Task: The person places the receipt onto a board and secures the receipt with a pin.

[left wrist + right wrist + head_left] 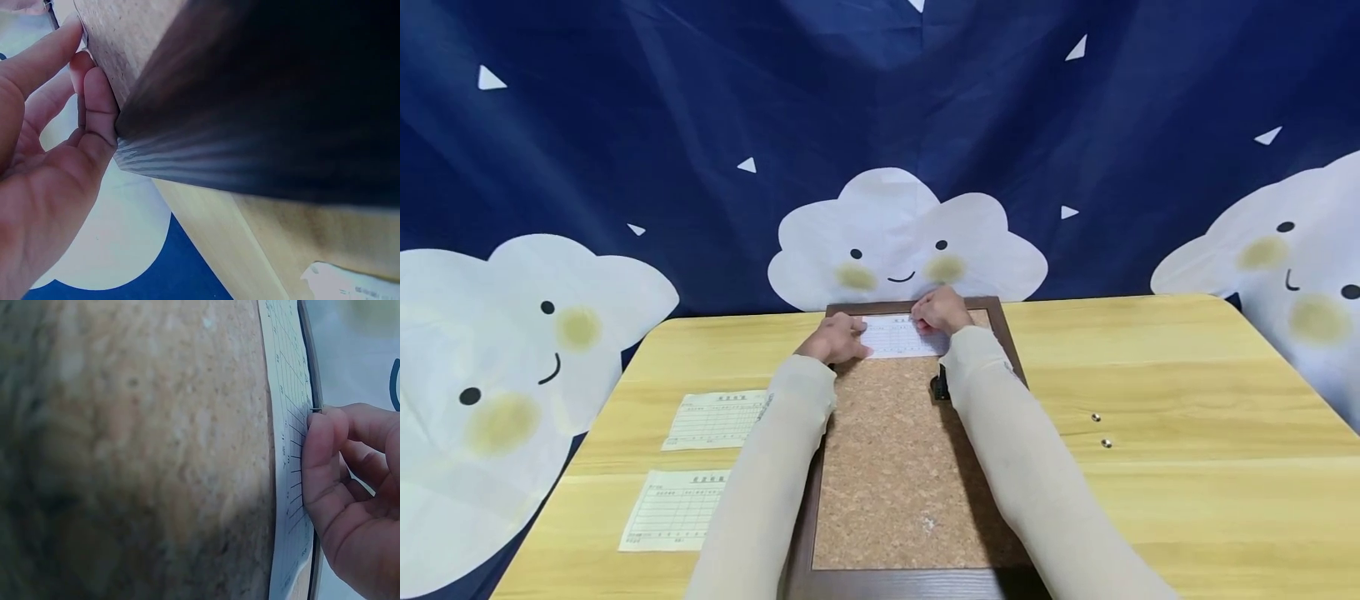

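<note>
Right wrist: right hand [351,515] pinches pin [316,410] at slip [289,450] on corkboard [169,437], left hand [837,338] spread.

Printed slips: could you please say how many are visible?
3: white slip on the corkboard; far cream slip and near cream slip on the table, left. Others may be hidden.

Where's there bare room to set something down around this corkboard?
The table right of the right arm is mostly bare, except two small metal pieces. The corkboard is bare between that arm and the left arm, below the white slip. Crowded: the board's far end, where both arms reach, and the table's left, with two pale slips.
</note>
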`<state>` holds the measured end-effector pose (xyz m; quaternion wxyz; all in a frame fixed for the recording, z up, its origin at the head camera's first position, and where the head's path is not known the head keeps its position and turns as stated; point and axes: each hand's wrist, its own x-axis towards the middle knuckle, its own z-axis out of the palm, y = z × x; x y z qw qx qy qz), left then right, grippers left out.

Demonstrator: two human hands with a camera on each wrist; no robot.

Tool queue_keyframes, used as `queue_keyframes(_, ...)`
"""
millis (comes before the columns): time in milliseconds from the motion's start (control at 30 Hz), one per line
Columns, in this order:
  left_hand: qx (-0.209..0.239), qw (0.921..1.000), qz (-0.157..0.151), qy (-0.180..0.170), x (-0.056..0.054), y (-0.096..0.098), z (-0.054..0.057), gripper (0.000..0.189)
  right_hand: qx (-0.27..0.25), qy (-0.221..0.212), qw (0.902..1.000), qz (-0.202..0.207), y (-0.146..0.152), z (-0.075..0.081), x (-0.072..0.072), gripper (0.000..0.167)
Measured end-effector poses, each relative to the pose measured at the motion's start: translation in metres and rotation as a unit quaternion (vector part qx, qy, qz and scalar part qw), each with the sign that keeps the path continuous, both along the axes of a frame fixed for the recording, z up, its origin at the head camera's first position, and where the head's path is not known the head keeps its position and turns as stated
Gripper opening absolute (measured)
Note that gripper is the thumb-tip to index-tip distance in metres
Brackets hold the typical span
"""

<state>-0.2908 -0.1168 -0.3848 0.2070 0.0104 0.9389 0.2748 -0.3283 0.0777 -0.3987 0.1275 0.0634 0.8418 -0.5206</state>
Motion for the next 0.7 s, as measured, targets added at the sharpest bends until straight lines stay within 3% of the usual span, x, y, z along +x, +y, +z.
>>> queue_keyframes(700,-0.005,0.9999,-0.013,0.002,0.0016,-0.0013,0.0017,0.057,0.052,-0.009,0.9986,0.004,-0.0020,0.0005,-0.0036,0.015)
